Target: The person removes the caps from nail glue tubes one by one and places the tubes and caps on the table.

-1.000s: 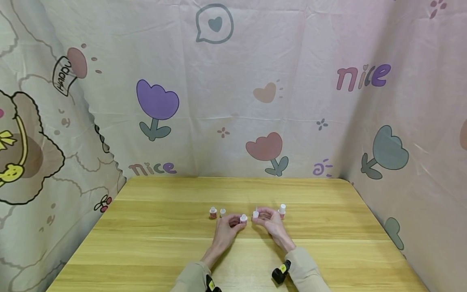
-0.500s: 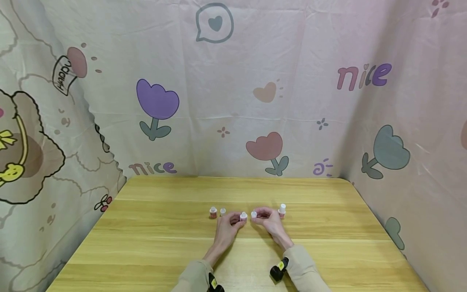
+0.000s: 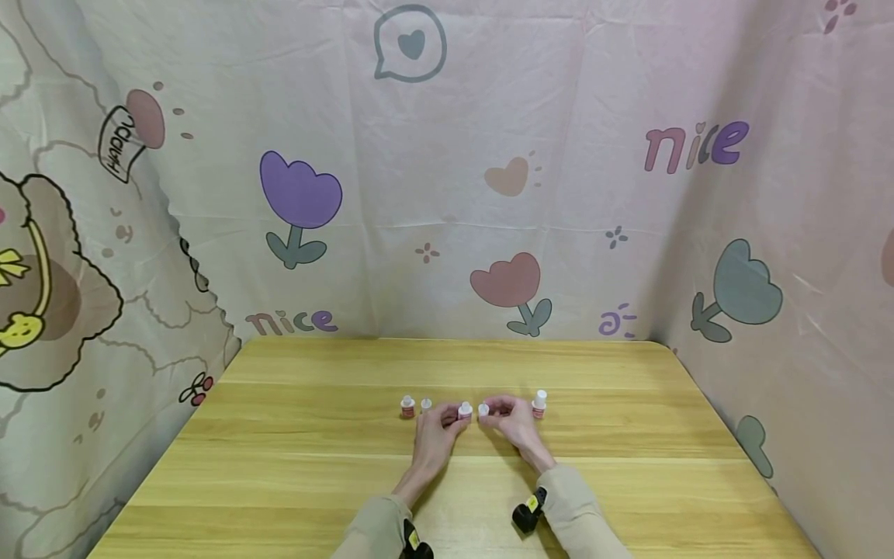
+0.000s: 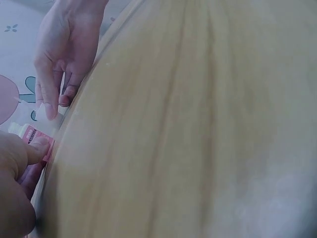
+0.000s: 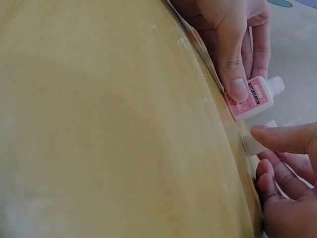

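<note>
My left hand (image 3: 434, 442) pinches a small pink-and-white nail glue bottle (image 5: 251, 98) by its sides. The bottle stands upright at the middle of the table, and its white neck (image 5: 276, 86) is bare. Just to its right, my right hand (image 3: 515, 425) pinches a white cap (image 3: 483, 411) between thumb and fingers. In the right wrist view, the cap sits low by the tabletop, apart from the bottle. A thin pale stem, blurred, rises from the cap in the left wrist view.
Left of my left hand stand another uncapped bottle (image 3: 408, 408) and a white cap (image 3: 426, 406), partly behind the fingers. A capped bottle (image 3: 539, 404) stands right beside my right hand. The wooden table (image 3: 293, 435) meets a printed cloth (image 3: 419, 303) at the back.
My right hand has shifted slightly left with the cap, closer to the bottle. The left hand and its bottle stay nearly in place.
</note>
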The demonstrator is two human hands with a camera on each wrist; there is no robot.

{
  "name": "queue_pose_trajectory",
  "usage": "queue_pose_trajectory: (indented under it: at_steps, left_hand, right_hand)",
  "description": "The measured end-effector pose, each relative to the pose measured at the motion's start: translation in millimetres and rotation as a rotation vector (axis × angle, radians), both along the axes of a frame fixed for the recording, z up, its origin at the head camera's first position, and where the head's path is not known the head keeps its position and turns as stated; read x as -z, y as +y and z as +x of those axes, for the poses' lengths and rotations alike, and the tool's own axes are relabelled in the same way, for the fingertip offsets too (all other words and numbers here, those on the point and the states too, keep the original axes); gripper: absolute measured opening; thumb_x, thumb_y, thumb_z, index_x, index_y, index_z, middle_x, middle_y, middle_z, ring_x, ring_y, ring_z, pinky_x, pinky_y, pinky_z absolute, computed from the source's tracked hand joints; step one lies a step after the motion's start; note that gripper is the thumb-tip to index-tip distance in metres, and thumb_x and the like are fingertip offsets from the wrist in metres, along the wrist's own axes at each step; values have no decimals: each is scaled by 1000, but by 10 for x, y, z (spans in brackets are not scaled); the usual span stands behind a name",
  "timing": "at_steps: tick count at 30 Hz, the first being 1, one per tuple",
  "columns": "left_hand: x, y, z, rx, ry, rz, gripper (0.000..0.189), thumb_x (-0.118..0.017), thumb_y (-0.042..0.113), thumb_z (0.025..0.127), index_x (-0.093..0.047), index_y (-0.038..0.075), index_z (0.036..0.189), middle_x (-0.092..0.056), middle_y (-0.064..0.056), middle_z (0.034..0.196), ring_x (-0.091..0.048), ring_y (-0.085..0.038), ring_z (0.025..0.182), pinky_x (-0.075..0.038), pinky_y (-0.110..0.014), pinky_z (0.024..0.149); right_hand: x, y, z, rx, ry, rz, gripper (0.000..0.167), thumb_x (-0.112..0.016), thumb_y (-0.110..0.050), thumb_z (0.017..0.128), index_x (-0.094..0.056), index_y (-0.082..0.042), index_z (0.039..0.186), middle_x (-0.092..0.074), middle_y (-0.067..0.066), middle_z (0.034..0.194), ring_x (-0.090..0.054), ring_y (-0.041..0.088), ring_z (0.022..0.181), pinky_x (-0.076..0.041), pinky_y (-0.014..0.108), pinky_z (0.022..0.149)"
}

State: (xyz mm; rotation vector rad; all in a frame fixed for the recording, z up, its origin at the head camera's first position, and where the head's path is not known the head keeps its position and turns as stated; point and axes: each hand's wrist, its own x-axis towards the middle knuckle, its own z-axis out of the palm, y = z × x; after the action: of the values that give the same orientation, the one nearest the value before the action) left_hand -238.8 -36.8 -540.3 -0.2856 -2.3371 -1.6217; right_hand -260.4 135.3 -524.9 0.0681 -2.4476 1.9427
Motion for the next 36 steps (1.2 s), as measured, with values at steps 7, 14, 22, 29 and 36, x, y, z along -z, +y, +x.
queue_pose_trajectory:
  at_steps: [7,14,22,29,36]
  left_hand:
    - [-5,23,-20,-16,-4,-11,21,-77,6,87,-72,0,107,-78,-15,100,-76,-27,94,-60,-31,85]
    - [-2,38,-33,-31,-23,-10,22,-76,6,87,-72,1,108,-78,-15,102,-75,-27,95,-60,-32,85]
    - [-2,55,-42,-30,-22,-4,22,-75,5,88,-72,-1,109,-77,-17,103,-75,-28,96,-60,-32,86]
    - [-14,73,-49,-33,-18,-5,24,-75,3,87,-72,-2,111,-77,-18,104,-75,-29,97,-60,-34,87]
    - [-14,67,-47,-27,-25,-11,27,-74,4,88,-71,-2,114,-76,-19,109,-75,-30,101,-59,-36,89]
  right_hand:
    - [-3,-10,-18,16,5,33,22,-80,8,76,-74,4,97,-73,17,90,-56,9,72,-45,18,62]
    - [5,-26,-46,24,13,39,21,-79,7,76,-75,3,96,-73,16,89,-55,10,73,-44,18,63]
    - [0,-38,-37,27,21,44,22,-79,6,77,-74,4,98,-74,16,90,-55,9,73,-44,18,63]
    - [0,-32,-36,29,21,58,23,-78,8,76,-74,4,99,-73,15,88,-54,8,72,-44,18,63]
    - [9,-29,-40,30,23,65,23,-78,8,75,-74,4,97,-73,13,86,-54,9,72,-44,18,63]
